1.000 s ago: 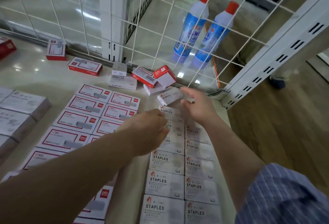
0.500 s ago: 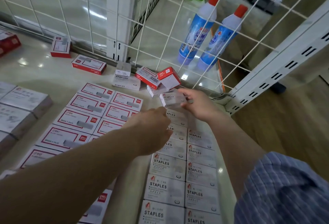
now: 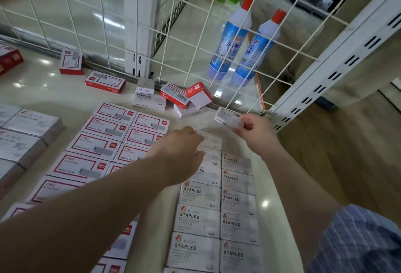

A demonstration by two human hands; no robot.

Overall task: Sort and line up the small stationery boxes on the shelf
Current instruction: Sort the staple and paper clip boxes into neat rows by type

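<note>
Two columns of white STAPLES boxes point(image 3: 238, 203) lie flat on the cream shelf point(image 3: 54, 95), running toward me. My right hand point(image 3: 253, 129) pinches one white staples box point(image 3: 225, 117) just above the far end of the right column, near the wire grid. My left hand point(image 3: 182, 153) rests with curled fingers on the far boxes of the left column. To the left lie rows of red-bordered white boxes point(image 3: 97, 144). A loose heap of red and white boxes point(image 3: 173, 97) sits at the back by the grid.
A white wire grid point(image 3: 152, 32) closes the shelf's back. Behind it stand two blue bottles point(image 3: 230, 45) with red caps. Grey box stacks point(image 3: 23, 134) sit at the left, more red boxes point(image 3: 71, 62) at the back left. A slotted white upright point(image 3: 338, 62) marks the right edge.
My right hand lifted a white staples box from the heap's edge and carried it right, toward the far end of the right column. My left hand stayed on the left column.
</note>
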